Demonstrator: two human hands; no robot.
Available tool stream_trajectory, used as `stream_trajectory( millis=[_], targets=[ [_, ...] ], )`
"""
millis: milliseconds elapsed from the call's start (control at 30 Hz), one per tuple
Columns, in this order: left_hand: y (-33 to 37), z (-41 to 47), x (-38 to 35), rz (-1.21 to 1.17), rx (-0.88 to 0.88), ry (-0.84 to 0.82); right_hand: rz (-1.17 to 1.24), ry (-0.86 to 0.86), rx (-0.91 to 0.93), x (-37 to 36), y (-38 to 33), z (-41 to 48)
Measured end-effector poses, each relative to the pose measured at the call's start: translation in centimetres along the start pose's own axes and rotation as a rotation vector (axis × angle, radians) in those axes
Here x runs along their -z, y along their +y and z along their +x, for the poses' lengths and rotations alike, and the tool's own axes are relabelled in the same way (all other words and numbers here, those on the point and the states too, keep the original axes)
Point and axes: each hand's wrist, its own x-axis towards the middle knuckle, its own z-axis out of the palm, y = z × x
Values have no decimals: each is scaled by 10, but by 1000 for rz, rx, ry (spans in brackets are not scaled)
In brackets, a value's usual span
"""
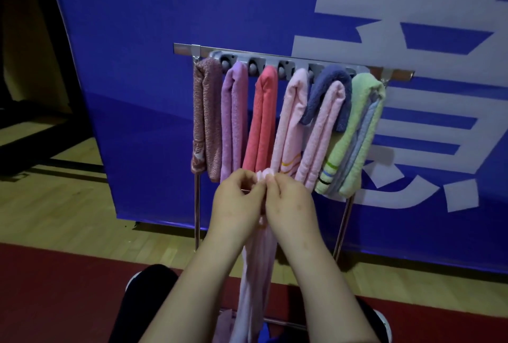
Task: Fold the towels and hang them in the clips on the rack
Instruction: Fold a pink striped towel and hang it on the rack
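Note:
A grey clip rack (269,60) on a metal bar holds several folded towels: mauve (206,120), lilac (234,120), coral (262,120), pale pink (291,122), a blue one (330,81) draped over another pink one (321,133), and a green one (354,133). Below the rack, my left hand (237,199) and my right hand (288,201) meet side by side and pinch the bunched top edge of a light pink towel (257,268). That towel hangs straight down between my forearms.
A large blue banner (165,68) with white characters stands right behind the rack. The rack's metal legs (196,205) rise from a wooden floor (55,205) with a red strip nearer me. More cloth (225,323) lies low beneath the hanging towel.

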Motion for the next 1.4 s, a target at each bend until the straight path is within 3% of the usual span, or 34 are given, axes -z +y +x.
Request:
stream_trajectory(
  millis=[333,667,867,1033,1133,1200,1300,1400],
  targets=[
    [5,0,3,-10,-14,46,-28,-76,42,6,-5,-1],
    [7,0,4,210,-141,-35,0,-66,-5,7,-1,2],
    [15,0,9,10,-114,-82,123,-55,-21,9,-2,4],
    [13,3,15,-24,-62,-85,224,-24,-12,14,1,5],
    [5,13,25,241,-124,-40,224,1,9,19,1,9],
    [-1,19,33,435,-148,-112,232,28,12,21,3,13],
    [-9,20,42,507,-92,-251,255,47,19,25,5,16],
    [-15,22,48,663,-53,-245,267,86,26,30,8,16]
  ],
)
